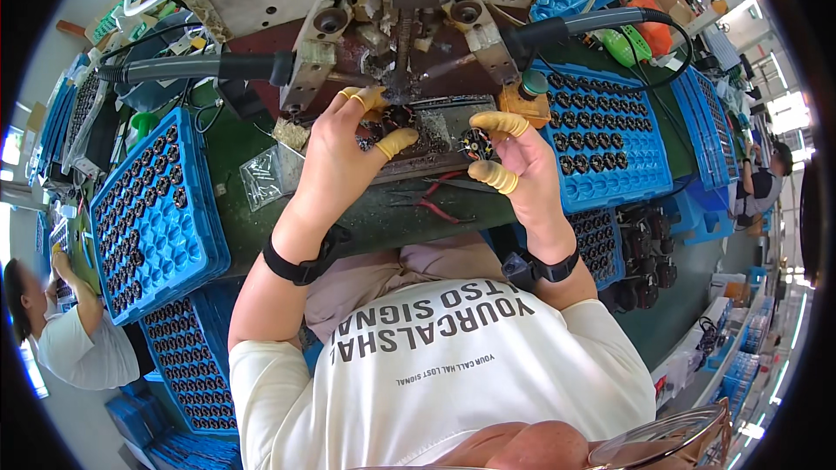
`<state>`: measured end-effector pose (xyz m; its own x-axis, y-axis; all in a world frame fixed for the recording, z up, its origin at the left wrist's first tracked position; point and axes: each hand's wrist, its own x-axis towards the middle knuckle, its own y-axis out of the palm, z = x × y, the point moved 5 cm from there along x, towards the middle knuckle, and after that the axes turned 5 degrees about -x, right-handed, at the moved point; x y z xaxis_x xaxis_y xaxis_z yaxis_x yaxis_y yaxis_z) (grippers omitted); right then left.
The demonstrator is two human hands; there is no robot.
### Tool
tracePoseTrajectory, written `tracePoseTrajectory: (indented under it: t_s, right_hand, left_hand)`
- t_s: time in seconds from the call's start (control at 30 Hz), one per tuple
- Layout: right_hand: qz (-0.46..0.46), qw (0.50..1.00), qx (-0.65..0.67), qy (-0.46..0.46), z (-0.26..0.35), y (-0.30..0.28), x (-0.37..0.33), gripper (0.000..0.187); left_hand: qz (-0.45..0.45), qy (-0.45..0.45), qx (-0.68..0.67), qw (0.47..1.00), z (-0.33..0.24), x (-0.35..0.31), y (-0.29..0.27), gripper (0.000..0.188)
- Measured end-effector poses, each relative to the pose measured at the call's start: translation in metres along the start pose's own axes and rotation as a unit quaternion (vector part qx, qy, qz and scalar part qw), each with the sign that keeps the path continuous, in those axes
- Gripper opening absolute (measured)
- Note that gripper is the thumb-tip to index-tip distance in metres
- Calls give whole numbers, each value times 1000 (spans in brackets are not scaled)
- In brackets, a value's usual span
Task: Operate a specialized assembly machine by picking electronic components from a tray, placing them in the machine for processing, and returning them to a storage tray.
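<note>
My left hand (341, 150), with yellow finger cots on its fingertips, pinches a small round black motor part with copper-looking windings (400, 117) at the machine's metal fixture (435, 135). Straight above that part comes down the dark vertical spindle (403, 43) of the machine. In my right hand (529, 167), also in yellow finger cots, is a second round motor part (476, 144), held between thumb and fingers just right of the fixture. Its face, with thin wires or pins, is turned upward. Both hands are closed on their parts.
Blue trays of round motor parts stand at the left (187, 209) and right (610, 148). Red-handled pliers (435, 207) and a clear plastic bag (261, 178) lie on the green bench. Grey cable handles (209, 68) flank the spindle. A green-capped jar (533, 83) sits near my right hand. Other people work nearby.
</note>
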<state>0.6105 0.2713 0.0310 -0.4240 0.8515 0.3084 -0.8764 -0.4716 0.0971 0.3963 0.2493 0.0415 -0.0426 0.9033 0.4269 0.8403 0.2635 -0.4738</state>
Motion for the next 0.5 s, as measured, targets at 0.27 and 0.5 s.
tracePoseTrajectory:
  t_s: [0.27,0.5]
  right_hand:
    - [-49,972,-229,-33,-2,-23,-15,48]
    - [-107,868,-484,-9,-18,-55,-57,44]
  left_hand:
    - [-12,14,-6,1000,-7,-2,0,46]
    - [-80,1,-116,990,-2,-12,-11,43]
